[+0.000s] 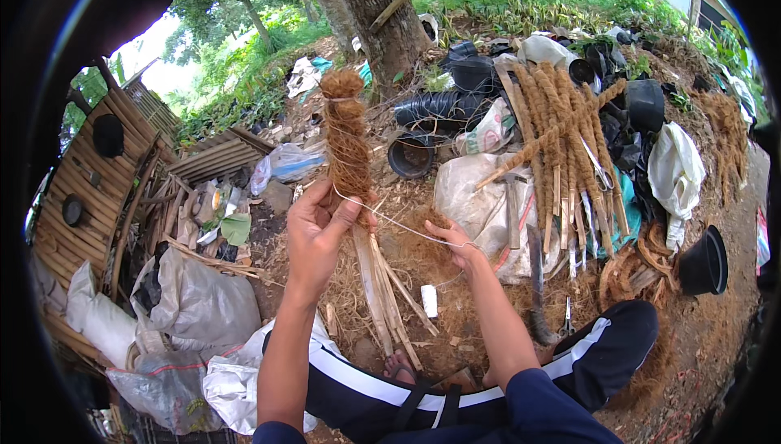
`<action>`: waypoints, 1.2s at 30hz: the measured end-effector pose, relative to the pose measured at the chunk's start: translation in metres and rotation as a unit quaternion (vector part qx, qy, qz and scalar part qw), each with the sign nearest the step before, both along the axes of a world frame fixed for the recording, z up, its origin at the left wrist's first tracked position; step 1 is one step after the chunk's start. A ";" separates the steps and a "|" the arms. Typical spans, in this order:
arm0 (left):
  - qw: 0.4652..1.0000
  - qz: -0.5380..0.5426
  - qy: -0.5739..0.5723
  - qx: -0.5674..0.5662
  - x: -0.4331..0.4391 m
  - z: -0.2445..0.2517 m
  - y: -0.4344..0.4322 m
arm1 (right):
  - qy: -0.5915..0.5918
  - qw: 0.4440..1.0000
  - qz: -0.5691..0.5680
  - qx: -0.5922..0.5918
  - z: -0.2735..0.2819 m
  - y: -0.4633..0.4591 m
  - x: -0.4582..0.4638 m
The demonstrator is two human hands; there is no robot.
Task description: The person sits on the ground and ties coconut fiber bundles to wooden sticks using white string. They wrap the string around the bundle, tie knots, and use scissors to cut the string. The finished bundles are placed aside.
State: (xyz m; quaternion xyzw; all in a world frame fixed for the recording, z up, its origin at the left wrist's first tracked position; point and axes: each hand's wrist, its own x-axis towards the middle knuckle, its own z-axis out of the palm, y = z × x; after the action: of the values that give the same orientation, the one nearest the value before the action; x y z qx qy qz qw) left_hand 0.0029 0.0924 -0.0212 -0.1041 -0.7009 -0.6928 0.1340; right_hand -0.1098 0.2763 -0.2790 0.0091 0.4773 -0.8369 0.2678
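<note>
My left hand (320, 230) grips the lower part of an upright stake wrapped in brown coconut fibre (346, 132). White string (399, 224) is wound around the wrap and crosses under my left thumb. From there it runs taut to my right hand (454, 241), which holds it and has a loop lying over the wrist. A loose tuft of coconut fibre (424, 239) is at my right fingertips; whether they grip it or it lies behind cannot be told. Below the wrapped stake, bare split wooden sticks (375, 291) slant toward my foot. A white string spool (429, 302) lies on the ground.
At right, several finished fibre-wrapped stakes (558, 126) lean on a white sack (470, 190), with a hammer (514, 206) nearby. A long blade (537, 279) and scissors (567, 320) lie by my knee. Black pots (701, 261) and filled sacks (195, 297) stand around.
</note>
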 end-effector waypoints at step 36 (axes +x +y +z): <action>0.996 0.036 -0.054 -0.060 -0.035 -0.005 0.014 | 0.098 0.975 -0.074 0.184 0.045 0.065 -0.041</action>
State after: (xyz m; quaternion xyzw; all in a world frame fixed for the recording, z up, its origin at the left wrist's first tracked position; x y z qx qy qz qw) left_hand -0.0326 0.1060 -0.0259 -0.0486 -0.7508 -0.6488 0.1141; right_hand -0.1505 0.3418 -0.2339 0.0115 0.6454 -0.7487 0.1509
